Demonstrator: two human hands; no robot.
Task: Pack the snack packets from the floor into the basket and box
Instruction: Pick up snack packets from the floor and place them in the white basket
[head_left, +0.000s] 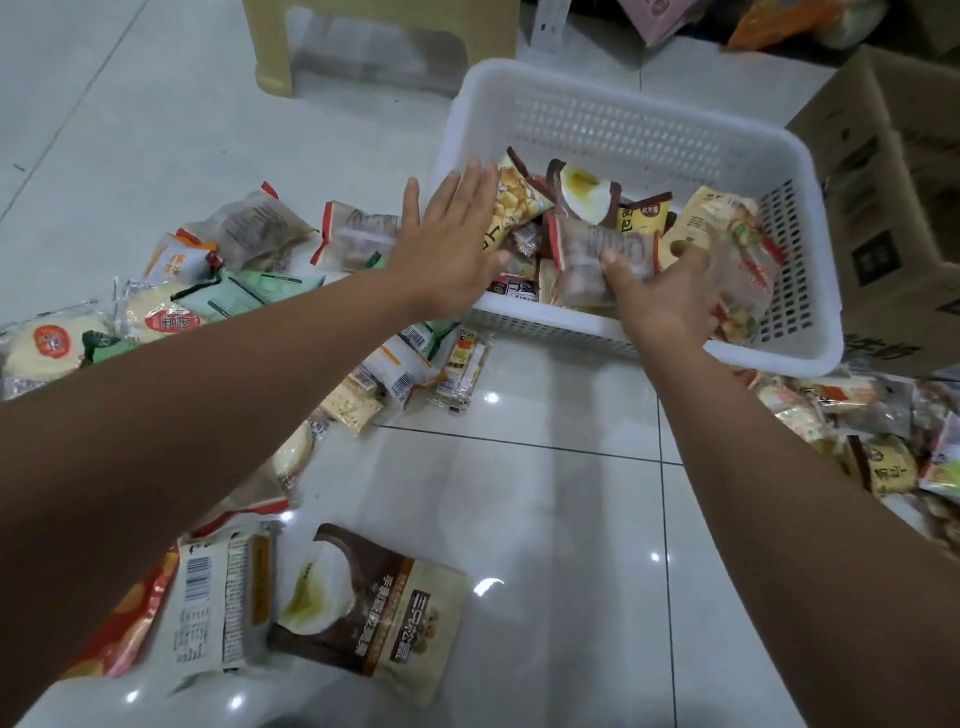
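Observation:
A white plastic basket (649, 130) stands on the tiled floor and holds several snack packets. My right hand (665, 296) reaches over its near rim and grips a clear packet (597, 260) with a red edge, inside the basket. My left hand (452, 244) hovers flat, fingers straight, over the basket's left rim beside a yellow packet (511, 208). Loose snack packets (228, 270) lie scattered on the floor to the left. A brown and cream packet (379, 608) lies near me at the front.
A cardboard box (893, 208) stands right of the basket. More packets (857, 426) are piled at the right edge. A yellow plastic stool (270, 57) stands at the back. Bare tiles lie between my arms.

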